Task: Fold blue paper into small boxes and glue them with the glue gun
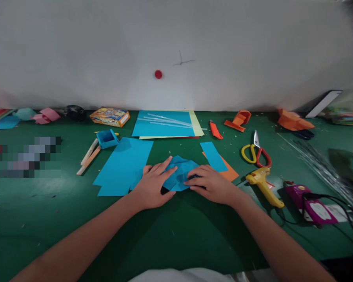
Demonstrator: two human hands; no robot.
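Note:
A partly folded piece of blue paper [180, 172] lies on the green table [176, 231] in front of me. My left hand [153, 186] rests on its left side, fingers stretched flat and pressing the fold. My right hand [209, 183] lies on its right side, fingers extended and pressing down on the paper. Larger blue sheets [122, 166] lie just left of my left hand. A blue strip [213, 156] on an orange sheet [230, 172] sits just beyond my right hand.
At the back lie a blue sheet with glue sticks [164, 123], a small blue paper box [107, 138], an orange cutter [215, 130] and orange paper shapes [294, 120]. To the right are scissors [257, 152], a yellow glue gun [263, 186], a purple device [310, 205] with cables.

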